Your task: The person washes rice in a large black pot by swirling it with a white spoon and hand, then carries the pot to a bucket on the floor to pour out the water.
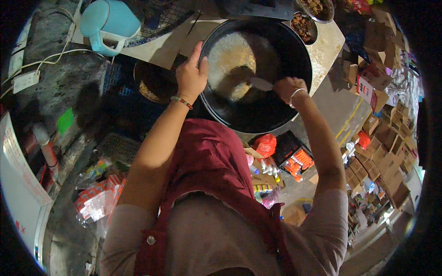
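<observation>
In front of me stands a large, round black pot (281, 110) with a dark inner wall. A whitish-yellow mass (231, 62), partly in shadow, covers its left side; I cannot tell what food it is. My left hand (191, 74) grips the pot's left rim, with the thumb and a finger along the edge and a bead bracelet at the wrist. Over the pot's right side, my right hand (290, 88) is closed around a pale, blurred utensil (261, 84), perhaps a spoon or scoop. Its far end meets the edge of the mass.
A light-blue electric kettle (110, 24) sits back left, near a white cable and power strip (26, 82). Bowls of brown food (304, 27) stand behind the pot at right. Another pan (152, 82) lies low at left. Cardboard boxes (383, 145) crowd the right side.
</observation>
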A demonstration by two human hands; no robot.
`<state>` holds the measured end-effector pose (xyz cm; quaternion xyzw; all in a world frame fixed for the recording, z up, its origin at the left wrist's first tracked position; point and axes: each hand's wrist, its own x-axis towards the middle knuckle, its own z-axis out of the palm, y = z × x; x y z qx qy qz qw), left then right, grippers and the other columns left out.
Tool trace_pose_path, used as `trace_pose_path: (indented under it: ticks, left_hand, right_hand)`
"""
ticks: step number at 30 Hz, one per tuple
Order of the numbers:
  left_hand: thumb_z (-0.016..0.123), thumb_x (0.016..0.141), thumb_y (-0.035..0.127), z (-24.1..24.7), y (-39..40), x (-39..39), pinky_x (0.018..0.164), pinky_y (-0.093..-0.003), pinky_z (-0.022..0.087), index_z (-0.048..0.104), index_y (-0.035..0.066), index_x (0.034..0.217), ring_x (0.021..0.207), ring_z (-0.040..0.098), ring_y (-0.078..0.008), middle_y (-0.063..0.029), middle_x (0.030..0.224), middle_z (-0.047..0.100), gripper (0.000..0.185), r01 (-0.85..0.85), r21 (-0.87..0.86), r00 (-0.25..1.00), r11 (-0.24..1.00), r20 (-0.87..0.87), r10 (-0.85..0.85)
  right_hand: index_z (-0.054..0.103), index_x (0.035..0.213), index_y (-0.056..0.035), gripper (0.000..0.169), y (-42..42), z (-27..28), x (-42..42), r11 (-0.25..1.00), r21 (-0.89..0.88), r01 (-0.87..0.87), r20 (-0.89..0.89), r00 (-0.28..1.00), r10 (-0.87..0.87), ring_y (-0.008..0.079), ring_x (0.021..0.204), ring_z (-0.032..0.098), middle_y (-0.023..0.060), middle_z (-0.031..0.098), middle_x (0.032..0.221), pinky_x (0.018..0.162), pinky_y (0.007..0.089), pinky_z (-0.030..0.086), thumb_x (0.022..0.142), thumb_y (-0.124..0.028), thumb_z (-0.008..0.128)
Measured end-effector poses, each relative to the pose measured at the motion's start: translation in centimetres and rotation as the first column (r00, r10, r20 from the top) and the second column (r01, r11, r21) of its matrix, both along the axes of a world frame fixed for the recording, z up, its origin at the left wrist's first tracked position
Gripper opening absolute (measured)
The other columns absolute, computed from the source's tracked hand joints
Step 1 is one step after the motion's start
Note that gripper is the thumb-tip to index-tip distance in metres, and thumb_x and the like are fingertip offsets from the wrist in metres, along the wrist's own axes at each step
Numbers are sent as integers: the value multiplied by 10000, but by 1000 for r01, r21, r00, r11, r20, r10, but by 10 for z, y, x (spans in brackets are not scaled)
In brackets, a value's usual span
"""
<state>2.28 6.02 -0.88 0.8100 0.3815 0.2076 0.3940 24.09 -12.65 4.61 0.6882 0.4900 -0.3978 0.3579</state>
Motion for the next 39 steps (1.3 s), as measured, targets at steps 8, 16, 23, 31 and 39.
trace_pose_path:
  ticks: [8,16,23,31,39]
  left_hand:
    - [536,833,195,7,-1,1,591,-448,459,471,152,1269,657,597,-371,-188,738,620,443,14,-31,996,999,-85,-16]
    - [534,836,208,4,-2,1,583,-463,455,456,197,1279,630,587,-376,-185,717,614,451,0,-26,999,1000,-43,-1]
    - [534,832,207,-1,-1,0,585,-458,460,465,170,1272,642,593,-372,-188,736,621,447,19,65,1000,998,-10,-18]
    - [535,835,213,2,-2,0,563,-448,453,465,173,1280,613,585,-366,-178,695,612,452,20,84,1000,996,-15,-19]
    - [544,832,223,-4,2,-3,554,-446,447,478,170,1274,599,580,-368,-180,649,596,450,10,66,1000,998,-28,-8]
  right_hand:
    - [662,983,-132,216,1,6,0,997,38,-71,70,995,68,269,964,619,102,641,1019,768,372,503,866,-159,482]
    - [650,977,-143,199,1,-17,12,953,150,-262,-62,960,274,262,893,638,86,654,944,722,365,514,855,-191,500]
    - [650,1002,-119,245,25,-2,35,964,78,-255,-14,966,257,267,985,608,100,633,1053,805,410,489,866,-208,466]
    - [647,1018,-144,235,37,12,32,954,-22,-299,-85,951,297,263,1032,585,69,627,1082,823,404,477,859,-189,481]
    - [644,1052,-129,277,41,-17,-10,933,-61,-355,-213,918,336,273,982,613,66,645,1057,829,399,481,824,-219,514]
